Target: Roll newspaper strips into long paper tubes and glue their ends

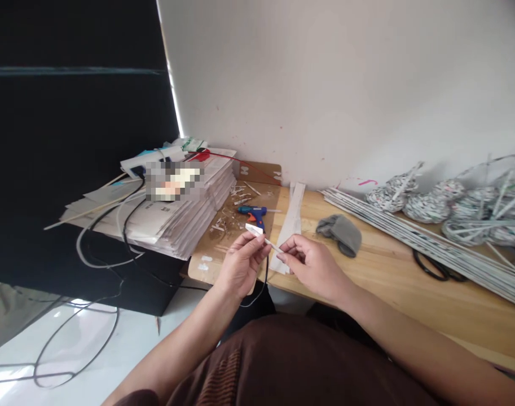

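A thin white paper strip (254, 229) is held between my two hands, its wider end standing up past the left fingertips. My left hand (243, 264) pinches it near that wide end. The narrow, rolled-looking part runs to my right hand (310, 264), whose thumb and fingers are closed on it. Just beyond my hands, a blue glue gun (257, 215) with an orange trigger lies on a brown cardboard sheet (200, 268). Flat white paper strips (294, 217) lie on the wooden table beside my right hand.
A tall stack of paper (198, 217) with cables stands left. Paper scraps (218, 225) litter the cardboard. To the right are a grey cloth (340, 234), long paper rods (405, 237), black scissors handles (428, 265) and bundled paper coils (426, 207) by the wall.
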A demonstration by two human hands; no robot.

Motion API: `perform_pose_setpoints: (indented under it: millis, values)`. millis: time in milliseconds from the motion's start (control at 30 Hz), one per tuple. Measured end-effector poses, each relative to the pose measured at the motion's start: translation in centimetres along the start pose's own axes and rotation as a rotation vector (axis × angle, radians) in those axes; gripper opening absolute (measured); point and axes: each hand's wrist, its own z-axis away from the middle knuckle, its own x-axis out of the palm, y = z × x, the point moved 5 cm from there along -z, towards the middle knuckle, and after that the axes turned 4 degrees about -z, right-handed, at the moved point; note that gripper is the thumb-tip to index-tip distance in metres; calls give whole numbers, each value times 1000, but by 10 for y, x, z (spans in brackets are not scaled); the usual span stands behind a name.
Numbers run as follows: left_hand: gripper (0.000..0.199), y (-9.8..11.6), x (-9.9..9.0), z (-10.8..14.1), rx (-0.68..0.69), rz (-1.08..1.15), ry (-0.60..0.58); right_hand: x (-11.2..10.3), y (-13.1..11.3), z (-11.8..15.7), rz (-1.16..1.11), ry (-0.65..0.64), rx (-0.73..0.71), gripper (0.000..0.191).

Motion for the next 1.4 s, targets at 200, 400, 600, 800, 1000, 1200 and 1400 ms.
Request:
perform_pose_setpoints:
  millis: [200,400,600,800,1000,1200,1400]
  values:
    - [20,-2,6,6,-9,-75,-58,-14,-8,12,2,-29,43,16]
    - [19,-4,8,11,-16,-101,-93,-10,2,18,-287,-173,281,25]
    - [20,-7,8,14,-29,-114,-93,-4,7,25,-437,-283,387,29]
    - [20,-10,3,13,-17,-110,-62,-11,-12,28,75,-73,7,18]
    - [19,-11,2,14,-40,-113,-77,-10,-9,30,68,-103,54,25]
    - [20,-14,5,15,-66,-108,-105,-2,12,30,-385,-346,370,35]
    - [19,-16,6,13,-49,-110,-80,-8,7,32,-143,-231,208,33]
